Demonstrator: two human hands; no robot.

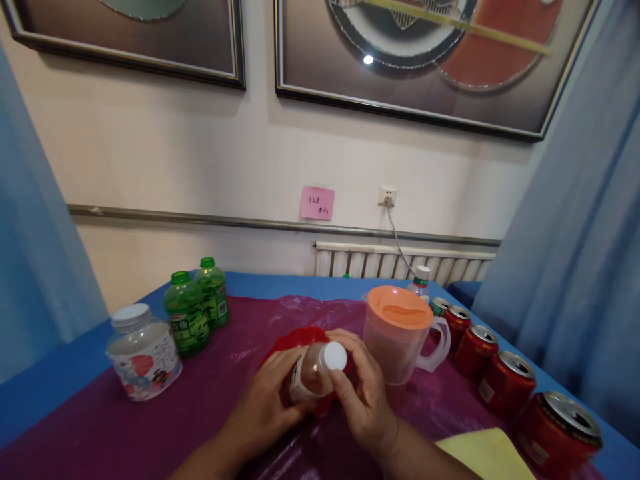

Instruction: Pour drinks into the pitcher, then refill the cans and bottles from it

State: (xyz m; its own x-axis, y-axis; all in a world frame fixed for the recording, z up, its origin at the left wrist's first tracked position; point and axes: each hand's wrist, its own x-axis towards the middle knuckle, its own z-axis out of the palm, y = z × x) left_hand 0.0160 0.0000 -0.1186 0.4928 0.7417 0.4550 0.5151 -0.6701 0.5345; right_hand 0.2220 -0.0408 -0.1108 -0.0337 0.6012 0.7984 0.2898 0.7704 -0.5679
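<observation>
A small clear bottle (314, 375) with a white cap (335, 357) is tilted to the right between both hands. My left hand (273, 399) is closed around the bottle's body from the left. The thumb and fingers of my right hand (363, 393) are closed on the white cap. Behind and below the bottle, a red dish (300, 338) rests on the purple sheet (210, 413), partly hidden by my hands. To the right of my right hand stands a clear pitcher (390, 347) with an orange lid (400, 307).
At the left stand a wide clear jar (145, 360) with a white lid and two green bottles (187, 317) (214, 293). Several red cans (507, 383) line the right side, with a small white-capped bottle (421, 280) behind. A yellow cloth (485, 453) lies at front right.
</observation>
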